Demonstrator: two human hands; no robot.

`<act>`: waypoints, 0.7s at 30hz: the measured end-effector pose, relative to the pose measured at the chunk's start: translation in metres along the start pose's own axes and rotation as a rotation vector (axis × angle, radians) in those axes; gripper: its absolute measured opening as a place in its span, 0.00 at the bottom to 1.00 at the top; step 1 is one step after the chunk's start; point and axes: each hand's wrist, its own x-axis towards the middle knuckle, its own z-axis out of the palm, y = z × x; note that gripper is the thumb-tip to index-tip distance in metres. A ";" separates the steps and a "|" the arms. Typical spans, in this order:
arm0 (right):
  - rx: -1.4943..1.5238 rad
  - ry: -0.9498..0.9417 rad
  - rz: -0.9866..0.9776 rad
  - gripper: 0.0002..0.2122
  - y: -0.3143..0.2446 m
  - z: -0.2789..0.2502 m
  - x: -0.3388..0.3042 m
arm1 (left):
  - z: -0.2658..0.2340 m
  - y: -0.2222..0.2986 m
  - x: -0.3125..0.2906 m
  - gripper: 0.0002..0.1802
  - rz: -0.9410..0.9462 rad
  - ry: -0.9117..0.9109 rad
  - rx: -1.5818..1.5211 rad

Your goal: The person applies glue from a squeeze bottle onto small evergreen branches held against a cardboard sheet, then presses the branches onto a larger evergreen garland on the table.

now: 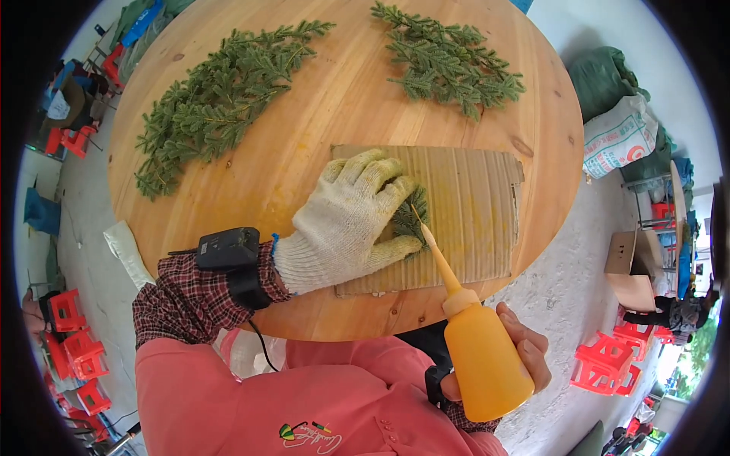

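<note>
My left hand (341, 211), in a white knit glove with yellowed fingertips, lies over the cardboard sheet (473, 201). Its thumb and fingers curve around a small green fir sprig (411, 220), pressing it against the cardboard; part of the sprig is hidden beneath the glove. In my bare right hand (526, 346) is a yellow squeeze bottle (485, 363), tilted with its long thin nozzle pointing up and to the left. The nozzle's fine tip reaches the sprig, between my left thumb and forefinger; whether it touches, I cannot tell.
On the round wooden table (342, 91) lie a large pile of fir sprigs (217, 106) at the far left and a smaller pile (456, 61) at the far right. Red stools (608, 361) and an open carton (635, 262) stand beyond the table's right edge.
</note>
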 end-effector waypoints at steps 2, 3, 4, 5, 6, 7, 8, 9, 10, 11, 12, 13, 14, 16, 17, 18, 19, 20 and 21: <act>-0.028 -0.004 -0.009 0.42 -0.003 0.004 0.000 | -0.001 -0.001 -0.001 0.34 -0.005 -0.006 0.002; -0.033 -0.006 -0.011 0.42 -0.004 0.004 0.000 | -0.001 -0.001 -0.001 0.34 -0.008 -0.009 0.004; -0.042 -0.012 -0.018 0.42 -0.004 0.005 -0.001 | -0.001 -0.001 -0.001 0.34 -0.008 -0.007 -0.001; -0.051 -0.018 -0.025 0.42 -0.004 0.006 -0.001 | 0.000 -0.002 -0.002 0.34 -0.007 -0.003 -0.006; -0.059 -0.023 -0.032 0.42 -0.004 0.007 -0.001 | 0.001 -0.002 -0.002 0.35 -0.006 0.000 -0.012; -0.060 -0.025 -0.034 0.42 -0.005 0.007 0.000 | 0.001 -0.002 -0.002 0.35 -0.007 0.004 -0.014; -0.064 -0.044 -0.032 0.42 -0.006 0.007 0.001 | 0.000 -0.002 -0.003 0.35 -0.009 0.006 -0.015; -0.068 -0.063 -0.030 0.42 -0.008 0.007 0.002 | 0.000 -0.002 -0.002 0.35 -0.005 0.007 -0.020; -0.072 -0.082 -0.028 0.42 -0.008 0.007 0.003 | 0.000 -0.002 -0.002 0.35 -0.001 0.008 -0.025; -0.071 -0.084 -0.028 0.42 -0.008 0.009 0.003 | -0.001 -0.002 -0.002 0.35 0.002 0.009 -0.029; -0.074 -0.067 -0.034 0.42 -0.007 0.010 0.003 | -0.001 -0.002 -0.002 0.35 0.001 0.009 -0.030; -0.077 -0.050 -0.040 0.41 -0.006 0.012 0.003 | 0.000 -0.003 -0.002 0.35 0.000 0.010 -0.030; -0.080 -0.034 -0.046 0.41 -0.005 0.013 0.003 | 0.000 -0.003 -0.002 0.35 -0.001 0.010 -0.029; -0.096 -0.035 -0.032 0.41 -0.007 0.013 0.002 | 0.000 -0.003 -0.002 0.35 -0.003 0.010 -0.029; -0.111 -0.035 -0.020 0.41 -0.007 0.014 0.002 | 0.000 -0.003 -0.002 0.35 -0.003 0.009 -0.027; -0.127 -0.035 -0.007 0.41 -0.008 0.014 0.001 | 0.001 -0.003 -0.002 0.35 -0.004 0.008 -0.025; -0.127 -0.035 -0.006 0.41 -0.008 0.014 0.001 | 0.001 -0.003 -0.002 0.35 -0.004 0.007 -0.023; -0.127 -0.035 -0.006 0.41 -0.008 0.013 0.001 | 0.001 -0.003 -0.002 0.35 -0.004 0.006 -0.024; -0.128 -0.035 -0.007 0.41 -0.007 0.012 0.001 | 0.001 -0.003 -0.002 0.35 -0.004 0.005 -0.021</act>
